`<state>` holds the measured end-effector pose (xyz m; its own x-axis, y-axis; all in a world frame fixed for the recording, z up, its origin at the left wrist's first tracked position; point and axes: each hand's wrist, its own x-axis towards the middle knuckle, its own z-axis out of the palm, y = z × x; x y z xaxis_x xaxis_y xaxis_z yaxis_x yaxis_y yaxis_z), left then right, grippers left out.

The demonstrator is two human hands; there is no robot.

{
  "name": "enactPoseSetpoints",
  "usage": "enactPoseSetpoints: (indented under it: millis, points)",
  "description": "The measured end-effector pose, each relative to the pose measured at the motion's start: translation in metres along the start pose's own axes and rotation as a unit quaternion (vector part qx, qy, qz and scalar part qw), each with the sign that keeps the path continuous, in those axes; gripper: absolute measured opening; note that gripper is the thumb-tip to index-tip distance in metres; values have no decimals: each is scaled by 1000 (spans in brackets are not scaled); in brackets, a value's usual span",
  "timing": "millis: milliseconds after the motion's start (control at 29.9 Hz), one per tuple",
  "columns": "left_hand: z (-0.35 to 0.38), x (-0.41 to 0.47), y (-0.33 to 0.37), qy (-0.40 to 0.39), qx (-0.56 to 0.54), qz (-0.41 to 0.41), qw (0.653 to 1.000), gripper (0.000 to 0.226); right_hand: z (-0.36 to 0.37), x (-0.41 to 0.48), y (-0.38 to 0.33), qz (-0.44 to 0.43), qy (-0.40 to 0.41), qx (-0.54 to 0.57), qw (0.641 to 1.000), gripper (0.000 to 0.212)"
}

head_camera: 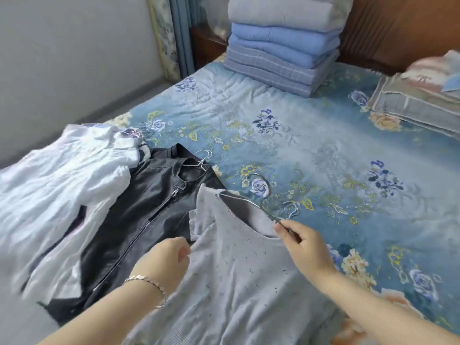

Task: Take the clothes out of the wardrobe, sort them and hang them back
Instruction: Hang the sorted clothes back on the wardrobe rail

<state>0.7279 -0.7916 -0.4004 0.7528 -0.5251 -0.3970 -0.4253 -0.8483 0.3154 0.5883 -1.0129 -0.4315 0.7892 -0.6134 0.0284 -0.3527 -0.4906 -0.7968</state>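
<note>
The hanger [263, 209] is mostly hidden inside my pale grey, speckled sweater [236, 270]; my right hand [303, 242] pinches its wire, my left hand [166, 260] pinches the sleeve edge.

Bed [323, 150], blue floral quilted cover. Stack of folded quilts [281, 46], pale grey over blue over striped, far centre on the bed. Grey pillow [410, 103], far right, pinkish cloth on top. Wooden headboard [398, 28], far right. Blue curtain [181, 33], far left. Pale wall [74, 46], left
</note>
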Motion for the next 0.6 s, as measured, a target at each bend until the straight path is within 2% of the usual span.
enactPoseSetpoints:
  millis: [134,268,435,536,603]
  points:
    - [-59,-86,-40,44,1,4,999,16,-11,-49,-106,-119,-10,-5,993,22]
    - [-111,-190,-87,116,-16,-45,992,24,-13,-110,-217,-200,-36,15,979,25]
    - [-145,-313,-143,166,-59,-110,978,25,-7,-173,-330,-247,-145,-10,958,19]
    - [-158,-378,-168,202,-78,-144,966,22,0,-206,-389,-238,-226,-47,943,16]
    - [-162,-425,-182,228,-96,-174,953,20,8,-232,-423,-263,-255,-55,929,21]
